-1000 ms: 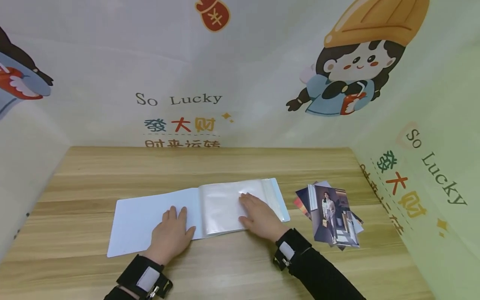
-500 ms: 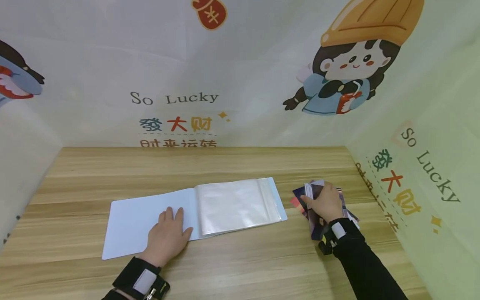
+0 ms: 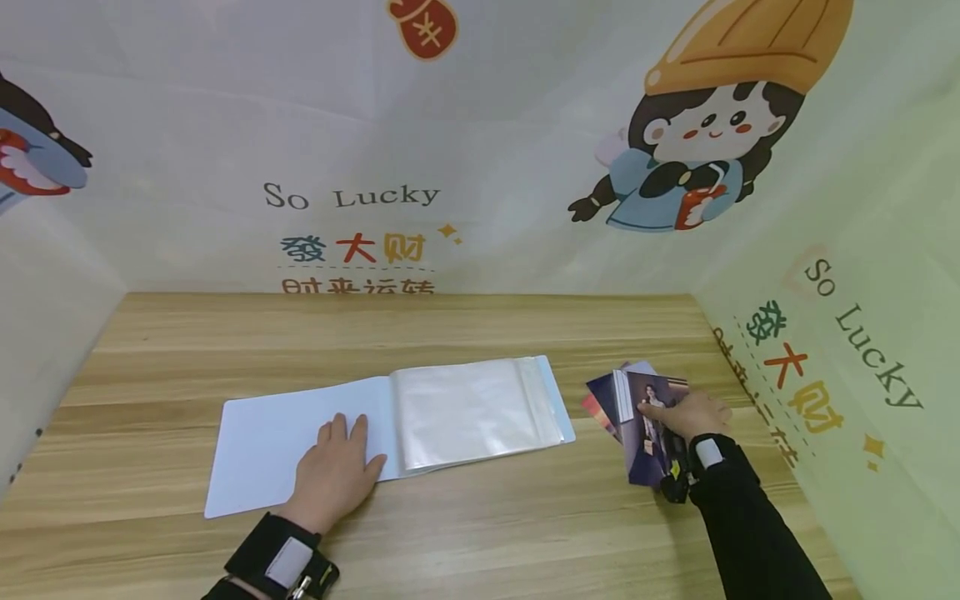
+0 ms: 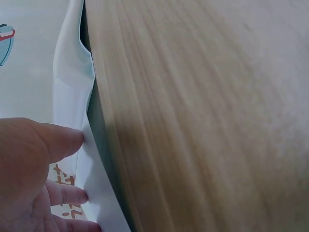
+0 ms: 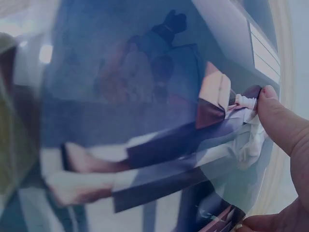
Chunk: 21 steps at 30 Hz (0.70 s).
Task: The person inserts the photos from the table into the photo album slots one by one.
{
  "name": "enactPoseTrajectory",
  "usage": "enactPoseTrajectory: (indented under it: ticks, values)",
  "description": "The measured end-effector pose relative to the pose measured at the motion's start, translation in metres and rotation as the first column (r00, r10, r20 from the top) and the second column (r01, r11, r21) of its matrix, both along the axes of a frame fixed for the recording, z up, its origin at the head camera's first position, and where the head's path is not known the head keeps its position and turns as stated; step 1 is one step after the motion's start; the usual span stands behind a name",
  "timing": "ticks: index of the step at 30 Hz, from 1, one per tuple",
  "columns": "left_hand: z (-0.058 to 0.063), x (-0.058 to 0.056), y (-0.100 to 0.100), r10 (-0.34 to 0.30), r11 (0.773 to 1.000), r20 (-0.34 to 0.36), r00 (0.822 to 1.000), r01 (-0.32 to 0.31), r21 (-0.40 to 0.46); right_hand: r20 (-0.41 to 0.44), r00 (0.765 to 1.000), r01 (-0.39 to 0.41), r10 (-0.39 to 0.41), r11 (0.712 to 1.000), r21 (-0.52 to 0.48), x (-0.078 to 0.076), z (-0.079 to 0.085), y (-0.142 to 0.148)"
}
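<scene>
A photo album lies spread on the table, its pale blue-white cover [image 3: 258,454] to the left and its clear sleeve pages [image 3: 472,412] to the right. My left hand [image 3: 333,479] rests on the cover with its fingers extended; the left wrist view shows its fingertips touching the pale sheet [image 4: 99,179]. At the right, my right hand [image 3: 693,415] pinches the top photo [image 3: 641,458] of a small stack by its right side. Its thumb [image 5: 282,118] lies over the photo's face, which fills much of the right wrist view, while most other fingers are hidden or partly seen.
Other photos [image 3: 602,396] fan out from under the top one. The wood table [image 3: 465,533] meets a printed cloth backdrop [image 3: 510,208] behind, with more cloth rising at the left and right sides.
The right hand left the sleeve pages, moved right to the photo stack, then slid to the top photo's right side and took hold there. The left hand stayed on the cover.
</scene>
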<state>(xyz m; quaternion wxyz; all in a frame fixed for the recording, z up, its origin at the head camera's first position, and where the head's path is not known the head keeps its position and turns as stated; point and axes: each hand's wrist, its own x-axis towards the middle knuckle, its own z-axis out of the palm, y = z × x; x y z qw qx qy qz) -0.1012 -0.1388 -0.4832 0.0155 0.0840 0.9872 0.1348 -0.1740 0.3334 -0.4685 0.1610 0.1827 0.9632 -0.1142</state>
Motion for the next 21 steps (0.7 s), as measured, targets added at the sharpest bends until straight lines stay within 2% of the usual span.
enactPoseTrajectory:
  ticks: [5,10,15,19,21]
  values:
    - [0.0015,0.0006,-0.0003,0.004,1.000,0.000,1.000,-0.004,0.011,0.013,1.000,-0.012,0.012,1.000,-0.017,-0.0018,0.0053,-0.0027]
    - [0.0028,0.0012,-0.0003,0.007,1.000,0.002,1.000,-0.007,0.019,0.018,1.000,-0.023,0.023,0.999,-0.029,-0.0019,0.0040,-0.0004]
    - [0.0035,0.0013,-0.0003,0.016,0.999,0.012,1.000,-0.016,0.029,0.009,1.000,-0.001,0.002,0.999,-0.048,-0.0023,0.0036,0.0014]
    - [0.0035,0.0014,-0.0007,0.015,1.000,0.012,1.000,-0.016,0.026,-0.037,0.999,0.016,-0.017,0.999,-0.038,-0.0016,0.0070,-0.0010]
    - [0.0037,0.0017,-0.0010,0.016,1.000,0.012,1.000,-0.016,0.027,-0.089,0.996,-0.003,0.002,1.000,-0.018,-0.0017,0.0082,-0.0025]
